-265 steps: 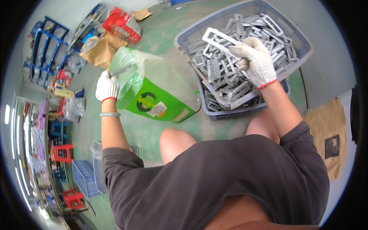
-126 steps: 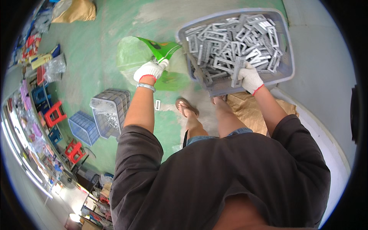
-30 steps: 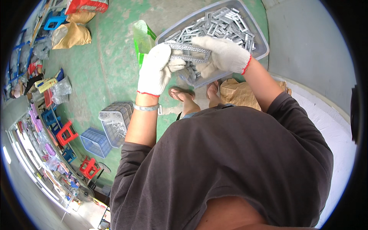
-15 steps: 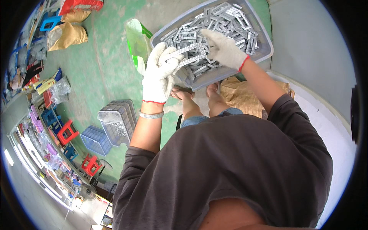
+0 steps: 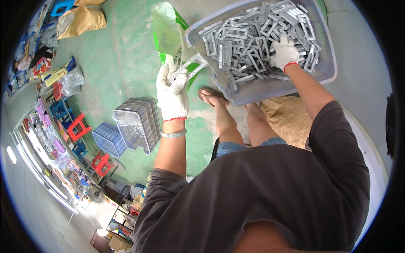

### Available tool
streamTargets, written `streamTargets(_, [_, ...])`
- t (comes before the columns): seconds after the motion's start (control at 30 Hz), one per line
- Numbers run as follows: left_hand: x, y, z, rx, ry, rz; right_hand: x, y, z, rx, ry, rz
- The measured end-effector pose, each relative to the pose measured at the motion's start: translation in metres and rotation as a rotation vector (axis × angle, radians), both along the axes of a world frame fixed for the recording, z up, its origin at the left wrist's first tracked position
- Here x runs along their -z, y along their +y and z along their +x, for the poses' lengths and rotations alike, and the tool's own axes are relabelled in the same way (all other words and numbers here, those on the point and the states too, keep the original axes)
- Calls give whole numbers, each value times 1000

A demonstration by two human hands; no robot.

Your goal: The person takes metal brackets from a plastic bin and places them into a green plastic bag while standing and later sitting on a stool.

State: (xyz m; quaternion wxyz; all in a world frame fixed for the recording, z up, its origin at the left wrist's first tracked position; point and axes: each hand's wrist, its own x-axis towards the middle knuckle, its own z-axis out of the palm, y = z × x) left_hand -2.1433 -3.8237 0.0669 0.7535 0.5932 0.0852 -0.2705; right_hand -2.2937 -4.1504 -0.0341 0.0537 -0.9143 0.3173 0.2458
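While left hand (image 5: 172,90) grips frames (image 5: 187,67) (now outside crate (image 5: 261,86)), right hand (image 5: 284,51) fingers closing on pile.

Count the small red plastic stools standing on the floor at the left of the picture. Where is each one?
2. One red stool stands left of the blue basket; the other red stool stands below that basket, nearer the shelves. More may be hidden among the clutter at the far left.

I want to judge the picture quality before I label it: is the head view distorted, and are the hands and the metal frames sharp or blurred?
Head view: strong fisheye bending, with a black rim around the picture; even daylight without hard shadows; left hand, right hand and the grey metal frames in the grey bin are sharp; the shelves at the far left edge are small and bright.
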Motion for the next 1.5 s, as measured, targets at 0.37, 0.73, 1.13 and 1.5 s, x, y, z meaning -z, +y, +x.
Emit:
streamTargets(0.37, [44,-38,75,6,-598,466,3,-17,-7,-102,-87,37])
streamTargets(0.73, [80,-7,90,798,-736,1429,-4,-25,-19,-46,-27,89])
streamTargets(1.13, [29,-33,-19,497,-969,805,27,-27,-60,-159,-98,-43])
streamTargets(1.5, [32,-83,-64,696,214,400,14,-24,-48,-165,-2,-6])
